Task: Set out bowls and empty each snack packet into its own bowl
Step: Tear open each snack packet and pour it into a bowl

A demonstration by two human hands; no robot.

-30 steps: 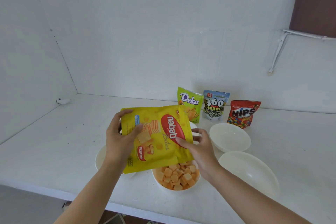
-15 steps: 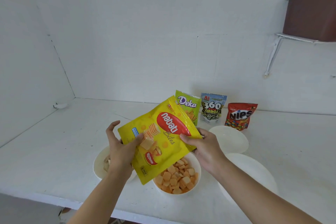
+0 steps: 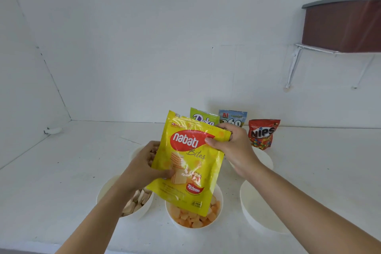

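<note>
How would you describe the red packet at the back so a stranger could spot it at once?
Follow the white counter to the white back wall, where three upright packets stand in a row. The glossy red plastic packet is the rightmost. It alone is red, printed NIPS above coloured candies; the other two are a green Deka packet and a blue-topped 360 packet.
</note>
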